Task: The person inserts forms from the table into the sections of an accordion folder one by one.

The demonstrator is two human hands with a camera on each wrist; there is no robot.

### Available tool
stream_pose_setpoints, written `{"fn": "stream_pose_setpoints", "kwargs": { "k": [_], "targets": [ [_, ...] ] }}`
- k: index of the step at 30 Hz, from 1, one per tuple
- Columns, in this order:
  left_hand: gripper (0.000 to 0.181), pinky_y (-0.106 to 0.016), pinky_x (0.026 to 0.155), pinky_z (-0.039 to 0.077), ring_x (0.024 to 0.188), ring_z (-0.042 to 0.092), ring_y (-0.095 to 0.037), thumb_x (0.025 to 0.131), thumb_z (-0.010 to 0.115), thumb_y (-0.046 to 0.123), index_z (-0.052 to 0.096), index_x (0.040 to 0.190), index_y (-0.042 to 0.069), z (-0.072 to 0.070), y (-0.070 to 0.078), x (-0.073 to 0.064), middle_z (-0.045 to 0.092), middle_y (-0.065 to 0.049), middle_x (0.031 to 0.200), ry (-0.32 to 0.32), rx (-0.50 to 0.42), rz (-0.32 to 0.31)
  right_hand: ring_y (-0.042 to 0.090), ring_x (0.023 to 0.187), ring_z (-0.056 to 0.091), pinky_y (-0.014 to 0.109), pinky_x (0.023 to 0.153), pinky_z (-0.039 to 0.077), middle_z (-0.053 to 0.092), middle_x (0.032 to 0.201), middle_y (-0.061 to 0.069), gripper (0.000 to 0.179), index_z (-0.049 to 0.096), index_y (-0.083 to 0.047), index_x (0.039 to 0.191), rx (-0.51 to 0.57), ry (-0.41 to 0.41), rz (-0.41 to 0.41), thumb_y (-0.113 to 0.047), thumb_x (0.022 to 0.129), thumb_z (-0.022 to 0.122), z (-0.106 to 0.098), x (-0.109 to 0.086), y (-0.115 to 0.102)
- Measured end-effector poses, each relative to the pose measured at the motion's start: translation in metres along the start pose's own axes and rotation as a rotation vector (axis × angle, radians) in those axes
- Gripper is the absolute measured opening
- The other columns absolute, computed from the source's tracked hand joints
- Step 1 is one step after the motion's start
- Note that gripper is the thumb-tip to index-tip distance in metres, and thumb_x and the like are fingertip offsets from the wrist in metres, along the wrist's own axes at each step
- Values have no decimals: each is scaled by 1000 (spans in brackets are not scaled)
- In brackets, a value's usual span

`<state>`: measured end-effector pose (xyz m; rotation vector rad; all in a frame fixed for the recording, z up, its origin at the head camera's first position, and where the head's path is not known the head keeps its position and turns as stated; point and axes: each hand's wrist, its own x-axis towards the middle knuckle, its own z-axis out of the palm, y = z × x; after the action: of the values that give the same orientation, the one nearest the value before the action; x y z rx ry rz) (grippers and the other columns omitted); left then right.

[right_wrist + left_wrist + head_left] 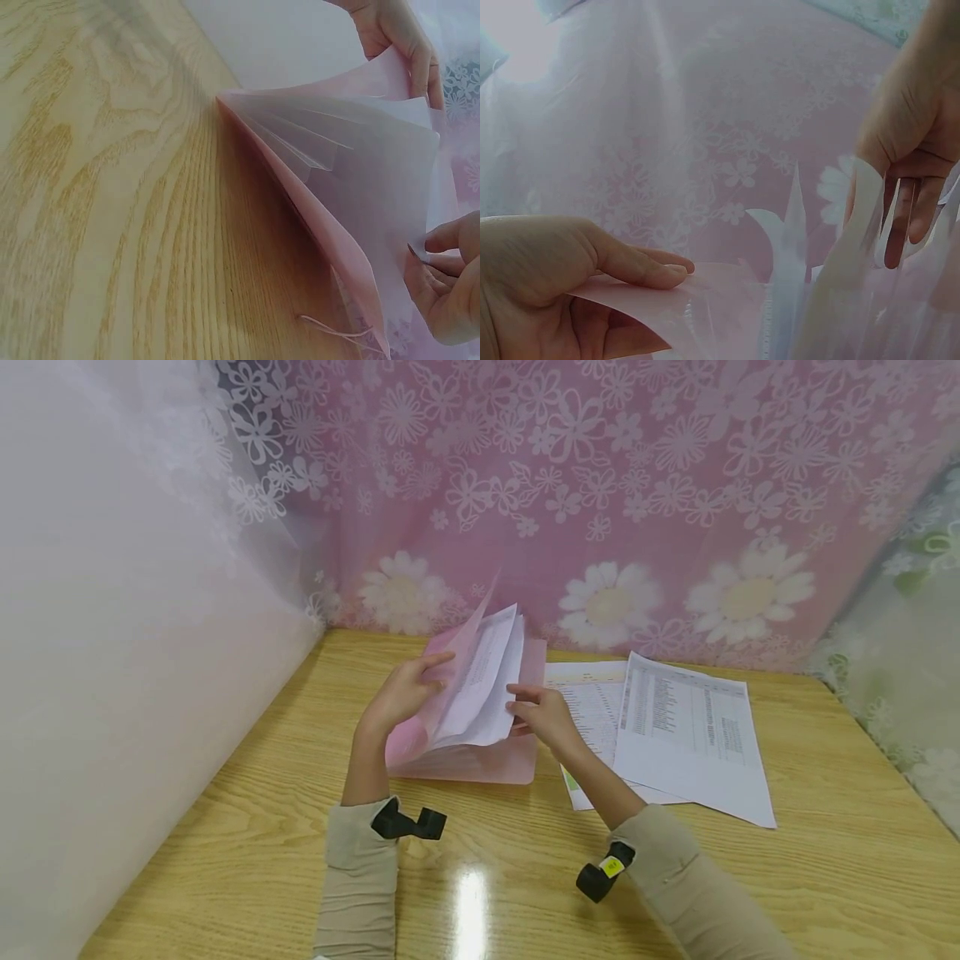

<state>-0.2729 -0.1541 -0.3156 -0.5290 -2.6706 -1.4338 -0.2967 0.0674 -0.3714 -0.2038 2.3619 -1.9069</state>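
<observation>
A pink folder (487,766) stands partly opened on the table, its clear inner sleeves with white printed sheets (480,693) fanned upward. My left hand (397,697) pinches the raised pink cover (712,281), thumb above and fingers beneath in the left wrist view. At the opposite side, my right hand (547,718) holds the outer edge of the sleeves between thumb and fingers, as the right wrist view shows. A thin pink cord (334,330) hangs out by the folder's lower cover.
Right of the folder lie two printed papers, a white sheet (697,768) overlapping a sheet with a coloured heading (585,677). They rest on a wood-grain table (510,852). A flowered pink curtain (480,485) hangs behind, and a pale wall covering (135,610) stands at the left.
</observation>
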Motion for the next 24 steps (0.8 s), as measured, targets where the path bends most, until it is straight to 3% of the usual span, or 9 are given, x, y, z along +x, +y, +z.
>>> {"fn": "stream_pose_setpoints", "kwargs": {
  "k": [6, 14, 24],
  "targets": [
    [43, -34, 81, 36, 102, 44, -23, 90, 51, -1, 48, 133, 2, 0, -1, 0, 45, -11, 135, 10, 11, 7, 15, 65, 61, 29, 58, 52, 62, 105, 21, 37, 57, 7, 120, -32, 11, 1, -2, 85, 58, 10, 1, 0],
    [43, -34, 80, 37, 101, 45, -23, 90, 51, -2, 49, 132, 0, -1, 0, 0, 46, -12, 134, 16, 13, 26, 15, 61, 58, 26, 56, 50, 64, 100, 21, 35, 58, 10, 117, -100, 45, -9, 0, 84, 58, 20, 1, -2],
    [43, -34, 81, 36, 102, 45, -23, 89, 51, -3, 48, 132, 0, -2, -1, -1, 46, -12, 135, 15, 15, 28, 20, 69, 63, 30, 59, 52, 62, 107, 21, 39, 56, 7, 121, -102, 14, -5, -4, 84, 58, 17, -1, 0]
  ]
}}
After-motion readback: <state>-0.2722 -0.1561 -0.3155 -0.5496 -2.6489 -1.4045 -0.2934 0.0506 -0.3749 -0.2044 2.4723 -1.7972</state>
